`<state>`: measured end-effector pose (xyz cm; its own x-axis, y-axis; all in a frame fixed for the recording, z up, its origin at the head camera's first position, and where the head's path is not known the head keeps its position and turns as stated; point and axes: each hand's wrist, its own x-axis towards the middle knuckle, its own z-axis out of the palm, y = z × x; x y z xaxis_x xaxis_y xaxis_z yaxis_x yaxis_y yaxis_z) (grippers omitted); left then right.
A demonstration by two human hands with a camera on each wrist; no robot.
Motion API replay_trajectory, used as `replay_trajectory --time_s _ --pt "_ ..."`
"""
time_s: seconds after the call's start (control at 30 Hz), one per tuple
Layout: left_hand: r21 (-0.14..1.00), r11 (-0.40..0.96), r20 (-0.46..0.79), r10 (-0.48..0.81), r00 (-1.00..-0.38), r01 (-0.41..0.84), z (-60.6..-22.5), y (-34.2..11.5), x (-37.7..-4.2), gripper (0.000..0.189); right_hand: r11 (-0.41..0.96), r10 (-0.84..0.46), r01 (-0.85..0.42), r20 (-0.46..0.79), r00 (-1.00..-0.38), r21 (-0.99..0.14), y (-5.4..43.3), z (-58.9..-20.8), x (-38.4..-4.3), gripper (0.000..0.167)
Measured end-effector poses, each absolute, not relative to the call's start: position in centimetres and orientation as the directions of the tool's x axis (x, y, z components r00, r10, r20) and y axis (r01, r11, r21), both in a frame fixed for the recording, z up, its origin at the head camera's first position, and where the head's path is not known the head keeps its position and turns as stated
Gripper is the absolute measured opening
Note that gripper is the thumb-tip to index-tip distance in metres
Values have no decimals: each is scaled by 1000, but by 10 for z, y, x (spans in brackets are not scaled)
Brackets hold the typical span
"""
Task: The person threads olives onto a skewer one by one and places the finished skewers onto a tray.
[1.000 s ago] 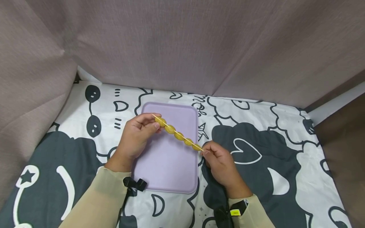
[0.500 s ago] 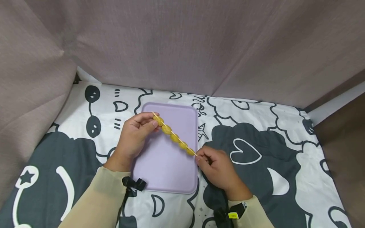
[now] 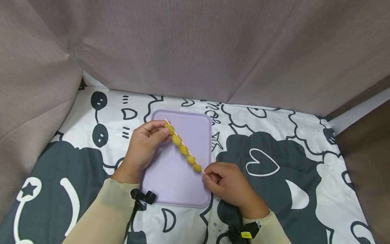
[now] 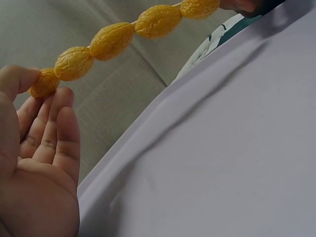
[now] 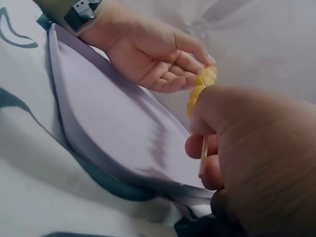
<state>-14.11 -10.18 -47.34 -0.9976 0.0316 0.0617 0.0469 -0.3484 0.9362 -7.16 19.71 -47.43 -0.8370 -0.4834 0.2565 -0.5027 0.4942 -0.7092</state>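
Observation:
A skewer (image 3: 183, 149) threaded with several wrinkled yellow oval pieces (image 4: 112, 41) is held up between both hands, slanting down to the right over a lavender tray (image 3: 179, 189). My left hand (image 3: 145, 144) pinches the end piece between thumb and fingertips, and the stick's tip pokes out just past it. Down at the other end, my right hand (image 3: 228, 183) pinches the bare stick with thumb and curled fingers. In the right wrist view, the lower end of the stick (image 5: 203, 158) shows below the thumb. The skewer's shadow falls on the tray.
Under the tray lies a black-and-white cartoon-print cloth (image 3: 274, 189). Grey-brown fabric (image 3: 195, 51) hangs behind and at the left. Black camera mounts (image 3: 143, 196) sit on both wrists, at the beige sleeves (image 3: 103, 210).
My right hand has moved left and toward me, swinging the skewer's lower end so it slants more steeply. The left hand has stayed nearly in place, still pinching the upper end.

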Motion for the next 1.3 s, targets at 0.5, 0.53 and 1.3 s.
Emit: replay_trajectory --time_s 0.5,0.53,1.3 --pt "959 -280 -35 3 -999 -34 -471 -101 -144 25 599 -505 -533 235 -831 -598 177 -464 -61 18" --pt "961 -275 -40 5 -999 -40 -471 -101 -145 28 599 -507 -532 230 -830 -599 176 -464 -61 18" --pt "983 -146 -117 -44 -992 -110 -472 -101 -147 35 735 -304 -323 136 -943 -596 162 -457 -57 37"
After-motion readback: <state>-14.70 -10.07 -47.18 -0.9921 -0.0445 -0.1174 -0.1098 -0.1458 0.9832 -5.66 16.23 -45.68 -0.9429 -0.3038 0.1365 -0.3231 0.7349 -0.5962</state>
